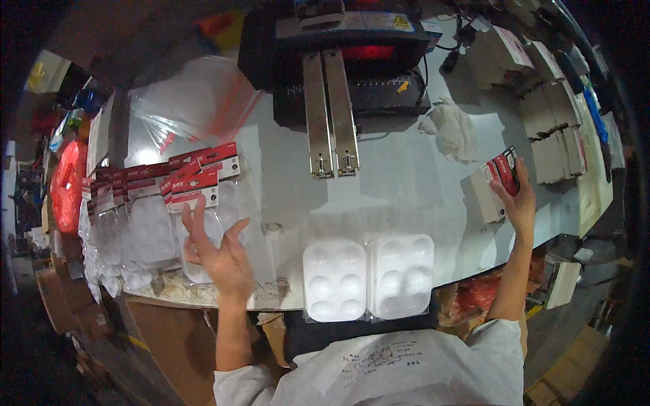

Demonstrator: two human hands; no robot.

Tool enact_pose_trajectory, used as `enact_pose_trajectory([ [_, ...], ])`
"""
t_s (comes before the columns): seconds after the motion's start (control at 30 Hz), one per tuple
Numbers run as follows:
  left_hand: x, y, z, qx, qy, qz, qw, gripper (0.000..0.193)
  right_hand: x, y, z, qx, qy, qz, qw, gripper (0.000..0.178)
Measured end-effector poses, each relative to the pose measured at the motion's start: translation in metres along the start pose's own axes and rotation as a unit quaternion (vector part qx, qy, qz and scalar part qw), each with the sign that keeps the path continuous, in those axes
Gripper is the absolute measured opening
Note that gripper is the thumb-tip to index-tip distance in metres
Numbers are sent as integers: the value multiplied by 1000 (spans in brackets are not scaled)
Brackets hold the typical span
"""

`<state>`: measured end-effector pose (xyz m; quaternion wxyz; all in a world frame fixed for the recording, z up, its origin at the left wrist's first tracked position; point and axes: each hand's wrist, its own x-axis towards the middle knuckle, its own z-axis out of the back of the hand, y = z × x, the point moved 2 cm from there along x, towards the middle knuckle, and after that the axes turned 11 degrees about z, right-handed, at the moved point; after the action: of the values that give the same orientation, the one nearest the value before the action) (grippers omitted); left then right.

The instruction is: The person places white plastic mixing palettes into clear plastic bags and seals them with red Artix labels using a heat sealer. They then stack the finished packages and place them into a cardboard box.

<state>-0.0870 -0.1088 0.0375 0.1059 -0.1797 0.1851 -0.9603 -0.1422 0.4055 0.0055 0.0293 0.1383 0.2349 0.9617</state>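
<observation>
My left hand (227, 260) is over the near left of the table, its fingers spread. The fingertips are at a red-and-white header card (196, 187) on a bagged white paint palette; whether they touch it I cannot tell. More packed palettes (150, 230) with red cards lie overlapped to its left. At the right, my right hand (518, 203) is closed around red-and-black header cards (504, 174), above a pale stack of cards (482, 198). How many it holds is unclear. Two white palettes in clear bags, the left one (334, 281) and the right one (402, 277), lie side by side before me.
A dark machine (342, 64) with two metal rails (330, 115) stands at the back centre. Clear plastic bags (193, 101) lie back left. A crumpled white cloth (450, 130) is right of the machine. Stacks of cards (552, 111) line the right edge; a red bag (69, 186) hangs far left.
</observation>
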Motion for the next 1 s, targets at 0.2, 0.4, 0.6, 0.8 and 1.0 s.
enact_pose_trajectory([
  [0.2,-32,-45,-8,-77,75,60,992,28,-3,15,1,4,-24,16,1000,68],
  [0.4,-35,-66,-15,-131,121,61,982,23,-1,84,12,34,-4,-68,997,57],
  [0.6,-36,-79,3,-570,312,299,699,13,-4,217,22,358,215,54,907,56],
  [0.8,-30,-92,4,-536,303,250,747,13,7,267,-35,296,390,82,868,43],
  [1.0,-29,-88,-8,-447,280,240,815,16,5,263,-34,314,387,89,862,38],
])
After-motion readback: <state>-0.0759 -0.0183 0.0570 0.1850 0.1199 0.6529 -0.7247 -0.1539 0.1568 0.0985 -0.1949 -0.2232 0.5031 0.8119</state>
